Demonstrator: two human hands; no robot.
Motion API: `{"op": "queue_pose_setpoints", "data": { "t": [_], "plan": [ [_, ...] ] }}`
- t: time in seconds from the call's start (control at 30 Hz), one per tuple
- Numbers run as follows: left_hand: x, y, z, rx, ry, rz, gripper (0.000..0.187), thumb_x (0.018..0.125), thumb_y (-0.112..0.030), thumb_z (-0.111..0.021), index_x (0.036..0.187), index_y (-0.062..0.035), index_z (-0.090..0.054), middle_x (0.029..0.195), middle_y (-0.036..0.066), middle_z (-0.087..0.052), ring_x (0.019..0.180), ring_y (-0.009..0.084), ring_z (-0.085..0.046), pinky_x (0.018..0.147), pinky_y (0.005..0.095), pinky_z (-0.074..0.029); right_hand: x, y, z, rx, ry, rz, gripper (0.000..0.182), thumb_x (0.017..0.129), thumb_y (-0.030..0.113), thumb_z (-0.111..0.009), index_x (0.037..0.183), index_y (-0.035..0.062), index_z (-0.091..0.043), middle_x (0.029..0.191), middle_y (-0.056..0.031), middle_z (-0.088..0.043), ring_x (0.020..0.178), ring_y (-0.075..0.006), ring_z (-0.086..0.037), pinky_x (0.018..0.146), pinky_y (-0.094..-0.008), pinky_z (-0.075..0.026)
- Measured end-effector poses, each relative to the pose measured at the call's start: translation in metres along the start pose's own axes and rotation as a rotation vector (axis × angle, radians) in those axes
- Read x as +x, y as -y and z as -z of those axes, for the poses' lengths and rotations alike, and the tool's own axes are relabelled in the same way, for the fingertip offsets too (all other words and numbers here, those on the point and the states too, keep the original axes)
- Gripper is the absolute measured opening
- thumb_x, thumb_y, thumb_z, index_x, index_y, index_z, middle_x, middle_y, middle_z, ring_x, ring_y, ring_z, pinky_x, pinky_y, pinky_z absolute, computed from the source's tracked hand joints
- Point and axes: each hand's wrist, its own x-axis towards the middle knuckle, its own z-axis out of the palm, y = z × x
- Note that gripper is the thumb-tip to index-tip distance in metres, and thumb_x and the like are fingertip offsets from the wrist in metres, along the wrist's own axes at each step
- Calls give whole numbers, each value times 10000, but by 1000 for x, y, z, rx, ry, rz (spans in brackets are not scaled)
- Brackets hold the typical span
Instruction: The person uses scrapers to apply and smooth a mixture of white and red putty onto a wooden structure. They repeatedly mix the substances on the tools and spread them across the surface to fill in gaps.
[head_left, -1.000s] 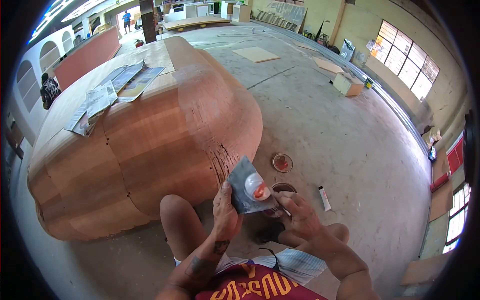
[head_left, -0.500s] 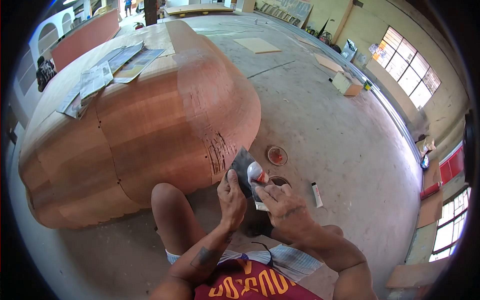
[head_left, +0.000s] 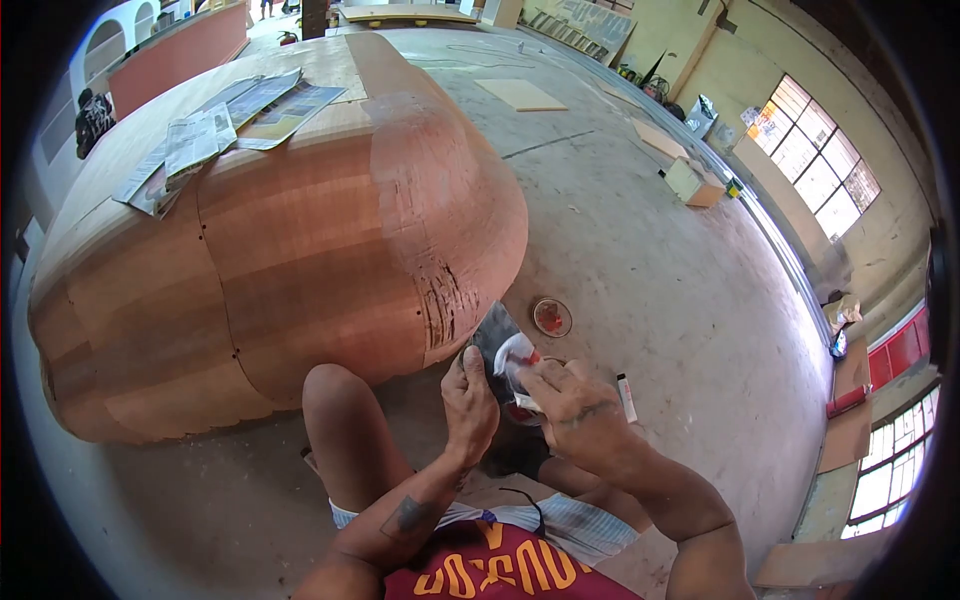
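My left hand (head_left: 470,405) is closed around the lower edge of a dark flat plate (head_left: 489,330), thumb on top. On the plate lies a white mound of putty (head_left: 511,352) with a red streak of paste beside it. My right hand (head_left: 578,402) grips a flat putty spreader, mostly hidden by the fingers, and its blade works in the putty. Close ahead, the curved wooden body (head_left: 300,265) bears rough dark gouges (head_left: 450,298) near its right end. A round tin (head_left: 552,317) with reddish contents sits on the floor; another container is partly covered by my right hand.
A white tube (head_left: 626,397) lies on the floor right of my right hand. Newspaper sheets (head_left: 200,143) rest on top of the wooden body. Farther off are a flat board (head_left: 520,95), a box (head_left: 694,183) and, at far left, another person (head_left: 94,122).
The white putty is spread into a longer, curved smear, with my right hand's spreader shifted over it. Both hands stay close together. The view has turned slightly.
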Motion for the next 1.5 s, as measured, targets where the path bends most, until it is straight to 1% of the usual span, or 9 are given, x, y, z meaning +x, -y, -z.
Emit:
{"op": "queue_pose_setpoints", "data": {
  "t": [0.2, 0.3, 0.4, 0.5, 0.6, 0.8, 1.1, 1.2, 1.5],
  "plan": [
    [4, 8, 6, 67, -12, 22, 408, 1104, -296, -419, 1075, 48, -635, 892, 16, -627, 790, 88, -503, 736, 278, -467, 6, -6, -2, -47, -123, -42, 386, 802, 51, -648, 1186, 83, -654, 1036, -70, -674, 940, -270, -631, 760, -375, -547],
    [8, 17, 11, 113, -3, 31, 397, 1101, -292, -427, 1052, 43, -634, 847, -2, -595, 763, 84, -473, 704, 273, -449, 1, -2, 9, -84, 0, 54, 358, 811, 74, -632, 1168, 87, -643, 1028, -68, -672, 925, -263, -626, 758, -371, -545],
    [11, 20, 17, 127, -12, 86, 391, 1098, -291, -436, 1023, 39, -632, 808, -18, -563, 741, 78, -443, 675, 267, -426, 3, -5, 18, -3, -143, 2, 499, 755, 32, -654, 1245, 125, -648, 1109, -59, -660, 937, -285, -604, 777, -395, -530],
    [8, 11, 11, 113, 12, 121, 380, 1097, -291, -442, 1006, 24, -635, 799, -28, -547, 735, 70, -419, 650, 264, -400, 1, -16, -6, -146, 13, 84, 505, 753, 38, -671, 1250, 127, -655, 1107, -49, -665, 926, -280, -600, 771, -397, -524],
    [6, 19, 14, 53, 9, 133, 381, 1103, -292, -428, 1046, 18, -642, 883, -8, -601, 778, 67, -483, 699, 258, -443, -5, -21, 22, 17, -4, 51, 498, 743, 15, -677, 1233, 106, -664, 1106, -45, -669, 930, -275, -601, 792, -410, -523],
    [4, -19, 2, -376, 131, 203, 384, 1108, -290, -392, 1187, 16, -610, 1113, 59, -670, 960, 122, -653, 894, 294, -540, -18, -41, 5, 508, -397, -92, 413, 837, -44, -662, 1236, 59, -645, 1100, -127, -635, 983, -278, -617, 871, -361, -508],
    [3, -33, -2, -475, 176, 208, 347, 1094, -306, -430, 1241, -31, -583, 1118, 68, -677, 982, 165, -681, 866, 340, -577, -27, -14, -42, 900, -759, -279, 306, 988, 57, -605, 1289, 21, -566, 1112, -111, -631, 985, -217, -617, 871, -315, -482],
    [2, -33, -3, -437, 156, 189, 346, 1094, -307, -431, 1229, -31, -591, 1099, 66, -684, 964, 163, -683, 854, 334, -579, -32, -21, -46, 1024, -647, -257, 336, 978, 68, -624, 1304, 23, -553, 1107, -121, -635, 967, -240, -625, 874, -327, -488],
    [9, -38, 0, -340, 198, 132, 354, 1088, -298, -455, 1224, -2, -596, 1116, 64, -685, 948, 146, -679, 842, 322, -575, -59, -51, -41, 442, -63, -195, 343, 977, 134, -622, 1307, 61, -561, 1164, -173, -649, 1029, -361, -643, 892, -369, -518]
  ]
}}
